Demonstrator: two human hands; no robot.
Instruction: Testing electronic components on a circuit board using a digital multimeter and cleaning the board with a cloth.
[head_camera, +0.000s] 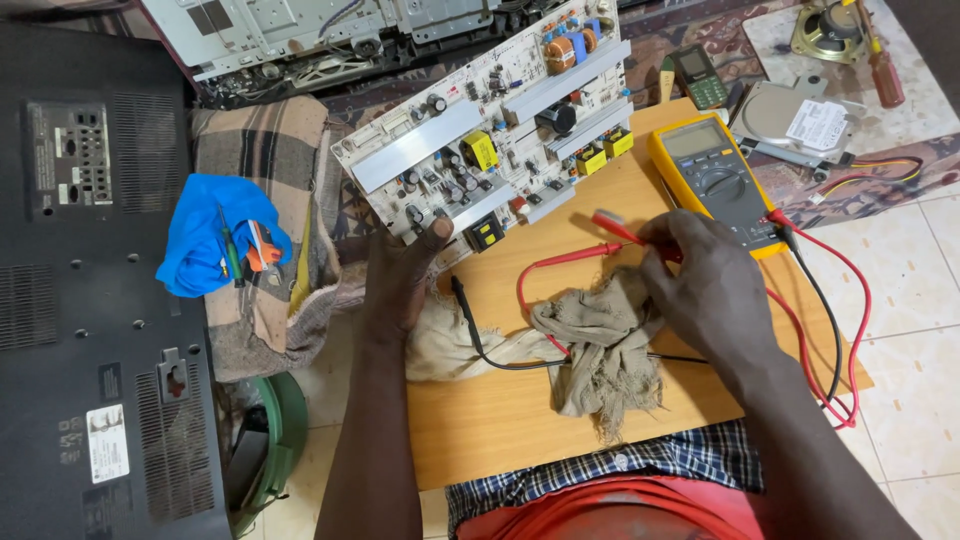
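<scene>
**Fingers on board and red probe: bench entry**

Fingers (436, 236) of the left hand (400, 280) lie flat, uncurled, thumb pressing the near edge of the circuit board (490, 130); they grip nothing, only steady it. Right hand (705, 285) is closed around the red probe (615, 226), tip pointing toward the board.

Position: the board leans over the table's (500, 420) far left corner; the multimeter (715, 180) sits at the far right corner.

Handling note, as a judgement: keep the thumb clear of solder points, hold the board firm against the edge, and bring the probe in at a shallow angle so it cannot slip between pins.

Count:
- board, one
- multimeter, one, yellow
- probes, two: red in hand, black (460, 297) lying loose near the left hand
- rag (600, 350), one, mid-table over the leads
- blue cloth (210, 235), one, off the table to the left
</scene>
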